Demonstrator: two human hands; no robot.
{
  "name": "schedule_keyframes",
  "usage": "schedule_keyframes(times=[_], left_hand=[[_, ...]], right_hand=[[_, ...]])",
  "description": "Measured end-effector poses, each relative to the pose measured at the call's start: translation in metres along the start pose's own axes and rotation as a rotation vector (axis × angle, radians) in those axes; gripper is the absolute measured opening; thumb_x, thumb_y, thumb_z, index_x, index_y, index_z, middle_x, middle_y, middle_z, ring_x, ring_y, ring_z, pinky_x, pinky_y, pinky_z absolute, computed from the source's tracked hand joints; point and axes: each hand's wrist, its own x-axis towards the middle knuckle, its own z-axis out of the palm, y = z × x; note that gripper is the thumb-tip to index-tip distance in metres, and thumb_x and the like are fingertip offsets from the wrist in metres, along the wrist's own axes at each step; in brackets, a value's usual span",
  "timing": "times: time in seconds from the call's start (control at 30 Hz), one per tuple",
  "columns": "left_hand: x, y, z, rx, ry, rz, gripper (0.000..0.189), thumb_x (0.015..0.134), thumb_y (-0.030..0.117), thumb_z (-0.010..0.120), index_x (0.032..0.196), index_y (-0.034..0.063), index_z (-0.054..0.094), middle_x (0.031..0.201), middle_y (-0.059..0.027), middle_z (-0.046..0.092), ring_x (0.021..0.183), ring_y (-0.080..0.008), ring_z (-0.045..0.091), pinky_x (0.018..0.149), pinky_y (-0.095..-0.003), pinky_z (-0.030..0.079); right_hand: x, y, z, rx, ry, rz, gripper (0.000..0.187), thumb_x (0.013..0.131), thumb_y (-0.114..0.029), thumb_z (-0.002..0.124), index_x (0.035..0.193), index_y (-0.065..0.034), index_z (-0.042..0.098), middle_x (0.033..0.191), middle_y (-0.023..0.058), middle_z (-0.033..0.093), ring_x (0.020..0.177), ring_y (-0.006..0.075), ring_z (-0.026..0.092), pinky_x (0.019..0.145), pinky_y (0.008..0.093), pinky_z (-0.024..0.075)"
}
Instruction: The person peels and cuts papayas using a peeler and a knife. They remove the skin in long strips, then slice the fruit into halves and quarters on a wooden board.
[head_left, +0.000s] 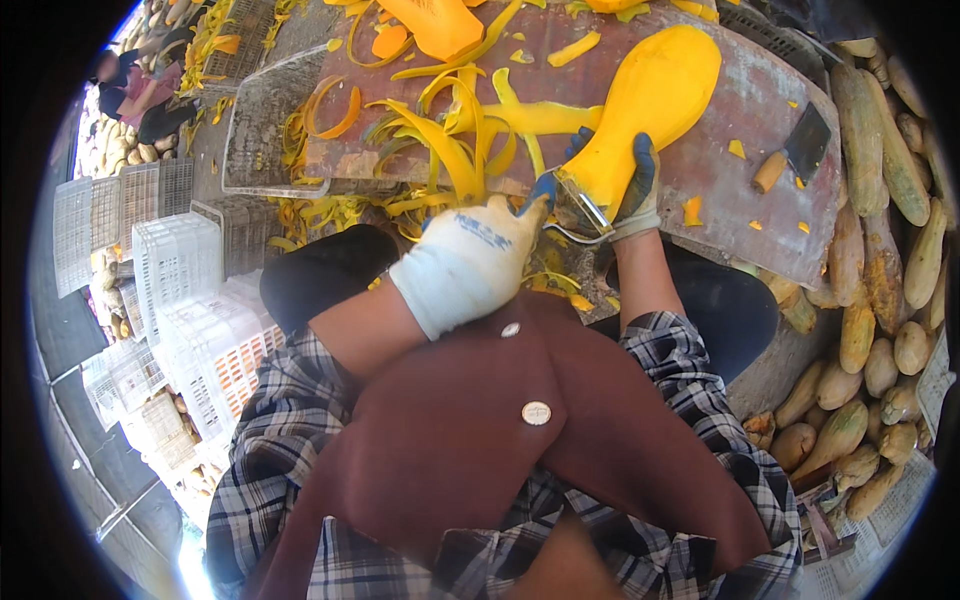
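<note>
A peeled yellow squash (660, 82) lies tilted over the near edge of the board, its narrow neck pointing towards me. My right hand (637, 187), in a white and blue coated glove, holds it from below, thumb on its right side. My left hand (480, 251), gloved alike, grips a metal peeler (585, 214) at the neck's end, where some dark rind shows; the handle is mostly hidden by the fingers. Long yellow peel strips (442, 142) lie left of the squash. A cleaver (806, 146) with a wooden handle rests on the board's right.
The worn reddish board (727, 202) spans before my knees. Another peeled squash (442, 26) lies at its far side. Plastic crates (180, 262) stand left, a peel-strewn crate (277, 112) beside the board. Unpeeled squashes (862, 142) are piled right. A person (142, 90) sits far left.
</note>
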Motion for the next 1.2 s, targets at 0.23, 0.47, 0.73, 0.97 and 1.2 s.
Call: schedule_keyframes(times=[0.23,0.47,0.73,0.97,1.2], left_hand=[[0.060,-0.047,0.015,-0.161,0.105,0.041,0.073,0.090,0.008,0.057,0.158,0.0154,0.032,0.109,-0.0256,0.067,0.094,-0.0417,0.069,0.078,-0.0492,0.056],[0.053,-0.045,0.040,-0.693,0.188,0.148,0.055,0.093,0.012,0.057,0.145,0.0006,0.045,0.121,-0.0231,0.064,0.097,-0.0359,0.069,0.085,-0.0417,0.056],[0.024,-0.022,0.044,-0.709,0.098,0.090,0.066,0.094,0.017,0.059,0.155,0.0092,0.036,0.125,-0.0274,0.064,0.112,-0.0397,0.065,0.087,-0.0464,0.057],[0.019,-0.060,0.091,-0.773,0.323,0.067,0.074,0.091,0.010,0.058,0.159,0.0153,0.031,0.152,-0.0189,0.049,0.130,-0.0395,0.056,0.108,-0.0436,0.046],[0.165,-0.023,0.115,-1.258,0.087,-0.019,0.056,0.089,0.017,0.063,0.142,0.0077,0.048,0.119,-0.0232,0.066,0.105,-0.0369,0.064,0.090,-0.0423,0.054]], right_hand=[[0.006,-0.005,0.002,0.028,0.056,-0.056,0.078,0.087,-0.052,0.074,0.142,-0.0018,0.048,0.118,0.0190,0.067,0.108,0.0335,0.067,0.100,0.0493,0.0543],[0.005,-0.006,0.006,0.035,-0.052,-0.066,0.088,0.082,-0.060,0.074,0.145,-0.0039,0.046,0.121,0.0180,0.067,0.109,0.0323,0.067,0.101,0.0478,0.0540],[0.014,-0.008,0.010,0.109,-0.070,-0.109,0.087,0.082,-0.061,0.073,0.143,-0.0035,0.049,0.115,0.0184,0.069,0.106,0.0325,0.068,0.101,0.0496,0.0545],[0.015,-0.015,-0.002,0.055,-0.032,-0.059,0.079,0.087,-0.051,0.074,0.143,-0.0025,0.048,0.116,0.0222,0.068,0.106,0.0367,0.067,0.105,0.0539,0.0504],[-0.036,-0.038,-0.004,0.022,-0.043,-0.019,0.081,0.090,-0.063,0.064,0.139,0.0003,0.050,0.120,0.0221,0.066,0.105,0.0362,0.067,0.100,0.0494,0.0529]])
